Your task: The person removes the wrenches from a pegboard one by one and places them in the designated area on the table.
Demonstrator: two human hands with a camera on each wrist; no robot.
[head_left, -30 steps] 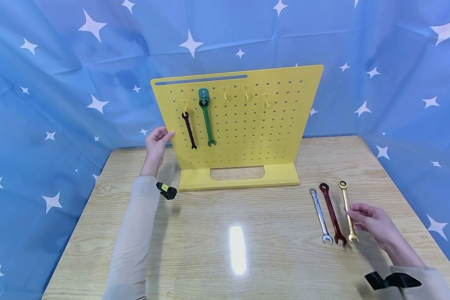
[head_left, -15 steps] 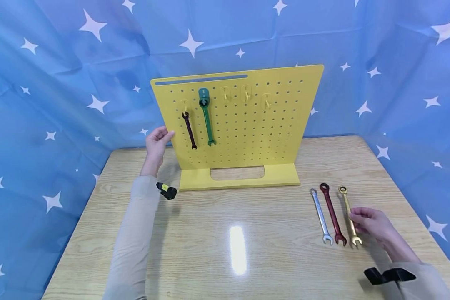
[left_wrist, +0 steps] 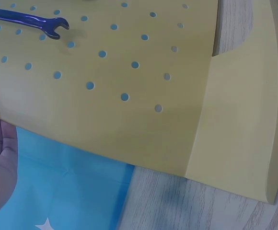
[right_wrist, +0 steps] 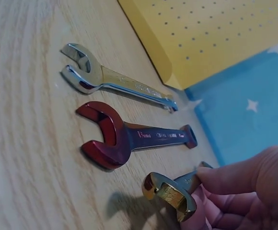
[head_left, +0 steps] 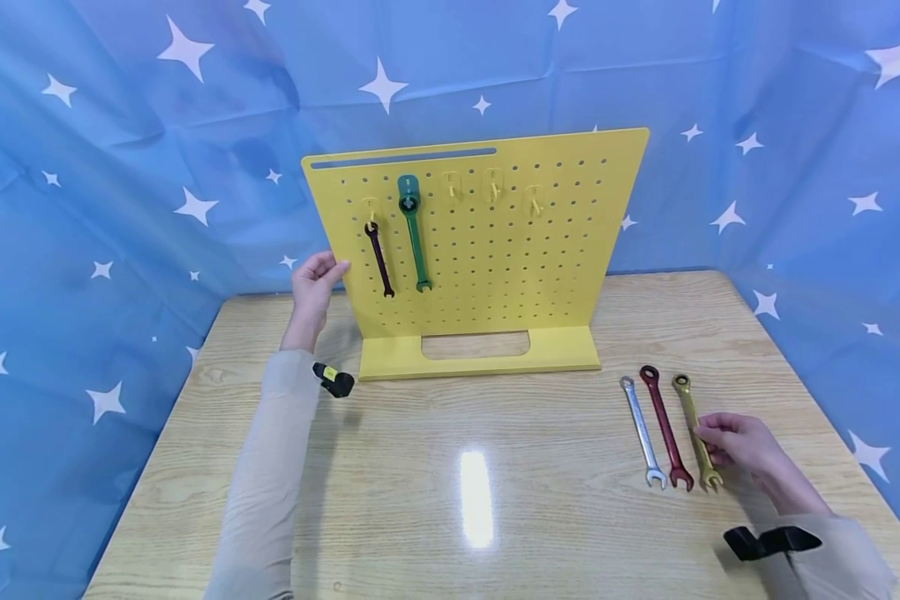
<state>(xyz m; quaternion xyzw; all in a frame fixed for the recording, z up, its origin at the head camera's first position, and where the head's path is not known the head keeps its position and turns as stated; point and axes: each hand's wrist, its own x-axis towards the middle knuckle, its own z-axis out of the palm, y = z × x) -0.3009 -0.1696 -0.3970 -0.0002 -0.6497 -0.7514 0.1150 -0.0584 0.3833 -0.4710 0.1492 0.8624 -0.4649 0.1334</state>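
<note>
- Right hand (head_left: 742, 442) – fingers (right_wrist: 230, 179) pinching the gold wrench (head_left: 687, 407) by its shaft, right side of the worktop (head_left: 412, 492).
- Gold wrench just right of the red wrench (head_left: 666, 427); silver wrench (head_left: 644, 432) on red's other side.
- Left hand (head_left: 315, 290) – fingers gripping the yellow pegboard's (head_left: 495, 287) left edge, thumb in front.
- Dark purple wrench (head_left: 379, 262), green wrench (head_left: 416, 246) hang on the pegboard; three yellow hooks (head_left: 494, 190) right of them.

Free passage: tabletop (head_left: 390, 475), six o'clock of yellow pegboard (head_left: 482, 250). Obstacles, head view, from right hand (head_left: 742, 446): red wrench (head_left: 665, 427), nine o'clock, near; silver wrench (head_left: 642, 432), same bearing, beyond; yellow pegboard, ten o'clock.
</note>
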